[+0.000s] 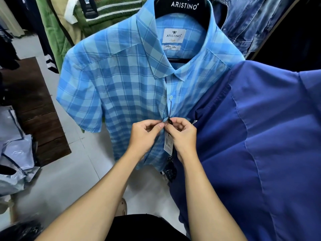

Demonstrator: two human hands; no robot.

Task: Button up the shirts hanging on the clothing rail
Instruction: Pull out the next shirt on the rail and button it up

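A: Background? Go.
B: Green garment (52,30) hanging upper left, green knit with white stripes (107,13) beside it.
A: Right side?
B: Denim pieces (246,20) upper right. Plain dark blue fabric (278,136) fills the right foreground.
A: Floor?
B: Pale tile floor (73,171). Dark wooden board (40,108) lying left, crumpled plastic bags (15,150) touching its near edge.
A: Anything low?
B: Tan shoe (122,206) near bottom centre.
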